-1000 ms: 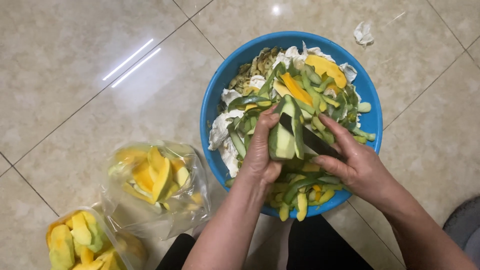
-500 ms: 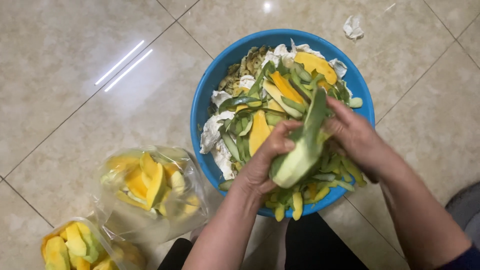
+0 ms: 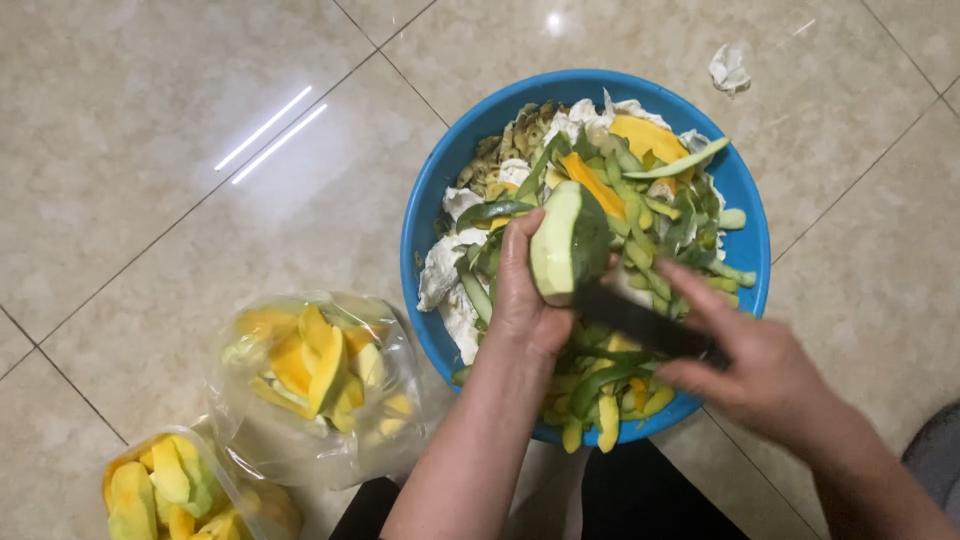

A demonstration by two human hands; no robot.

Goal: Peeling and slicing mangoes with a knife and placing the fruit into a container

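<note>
The left hand (image 3: 525,300) gripped a half-peeled green mango (image 3: 568,240) over the round blue plastic basin (image 3: 425,215); the right hand (image 3: 765,370) held a dark-bladed knife (image 3: 635,320) at its base. Basin already heaped w/ peelings (much done, I'd judge); two clear bags of yellow slices (image 3: 310,365) sat nearby.

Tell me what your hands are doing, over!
Left hand gripping half-peeled green mango. Right hand holding dark knife against it. Blue basin of peels beneath.
</note>
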